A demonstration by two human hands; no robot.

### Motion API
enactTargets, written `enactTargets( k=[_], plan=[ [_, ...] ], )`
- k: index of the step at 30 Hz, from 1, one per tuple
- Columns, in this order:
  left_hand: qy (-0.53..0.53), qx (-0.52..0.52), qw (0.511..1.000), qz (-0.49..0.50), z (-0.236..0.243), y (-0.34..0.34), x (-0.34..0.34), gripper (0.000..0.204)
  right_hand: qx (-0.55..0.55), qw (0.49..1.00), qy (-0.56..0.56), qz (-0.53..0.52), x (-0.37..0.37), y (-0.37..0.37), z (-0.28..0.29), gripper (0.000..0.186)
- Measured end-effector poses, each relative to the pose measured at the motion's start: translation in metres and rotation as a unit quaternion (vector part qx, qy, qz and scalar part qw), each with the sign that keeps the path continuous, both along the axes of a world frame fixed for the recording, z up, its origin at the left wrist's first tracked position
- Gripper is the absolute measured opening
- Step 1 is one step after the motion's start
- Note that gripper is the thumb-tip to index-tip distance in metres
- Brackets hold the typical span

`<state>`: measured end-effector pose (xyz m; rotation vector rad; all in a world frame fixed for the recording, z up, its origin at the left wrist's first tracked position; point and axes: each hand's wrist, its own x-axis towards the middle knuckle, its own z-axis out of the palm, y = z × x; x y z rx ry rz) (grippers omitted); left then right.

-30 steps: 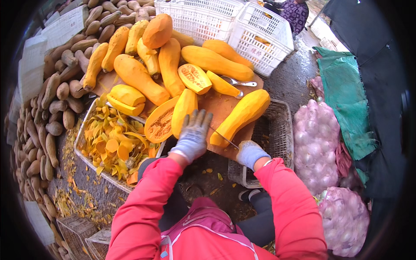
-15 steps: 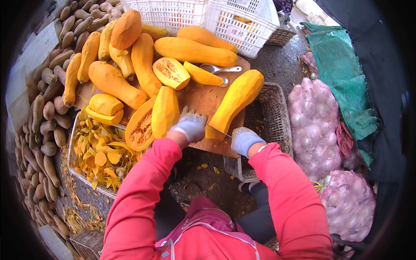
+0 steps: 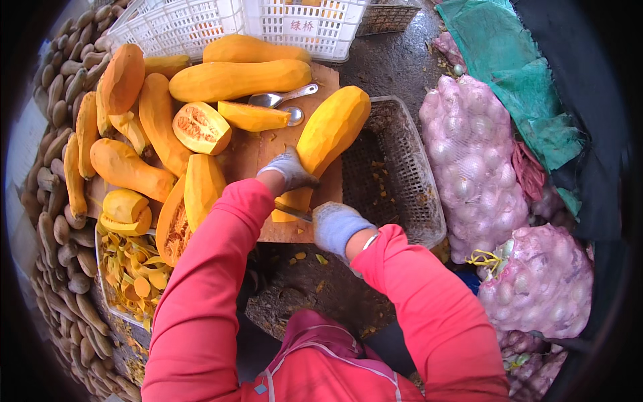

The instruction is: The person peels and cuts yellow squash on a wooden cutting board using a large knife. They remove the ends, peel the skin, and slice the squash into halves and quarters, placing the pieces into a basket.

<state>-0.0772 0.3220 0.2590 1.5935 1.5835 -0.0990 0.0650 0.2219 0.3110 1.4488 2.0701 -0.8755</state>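
Note:
A long peeled orange squash (image 3: 337, 124) lies slanting across a brown board (image 3: 262, 149). In its grey-white glove, my left hand (image 3: 289, 170) grips the lower part of the squash, fingers curled over its side. My right hand (image 3: 340, 226), gloved in pale blue-white, is closed round a knife; the knife's blade (image 3: 293, 212) lies across the squash's near end. To the left are a peeled piece (image 3: 203, 187) and a cut half (image 3: 173, 224) showing stringy flesh and seeds. A halved squash (image 3: 201, 127), a wedge (image 3: 253, 117) and two metal spoons (image 3: 268, 100) rest farther back.
Several peeled squashes (image 3: 241, 79) crowd the board's back and left. A tray of peelings (image 3: 134, 271) stands at left, beyond it a heap of unpeeled squashes (image 3: 57, 268). A dark crate (image 3: 418, 181) sits right of the board, near net sacks of onions (image 3: 469, 161). White crates (image 3: 301, 27) stand behind.
The view has shifted to the right. My left hand has moved from beside the squash onto it. The knife has moved across the squash's near end, its blade now lying flatter.

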Motion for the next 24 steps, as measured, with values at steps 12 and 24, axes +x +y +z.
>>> enactTargets(
  k=[12, 24],
  plan=[
    [0.045, 0.166, 0.983, -0.062, 0.054, -0.078, -0.074, 0.077, -0.002, 1.000, 0.010, -0.011, -0.040, -0.022, 0.010, 0.028],
    [0.099, 0.134, 0.982, -0.088, 0.047, -0.094, -0.076, 0.072, 0.003, 1.000, -0.029, 0.000, -0.044, -0.017, 0.006, 0.032]
  ],
)
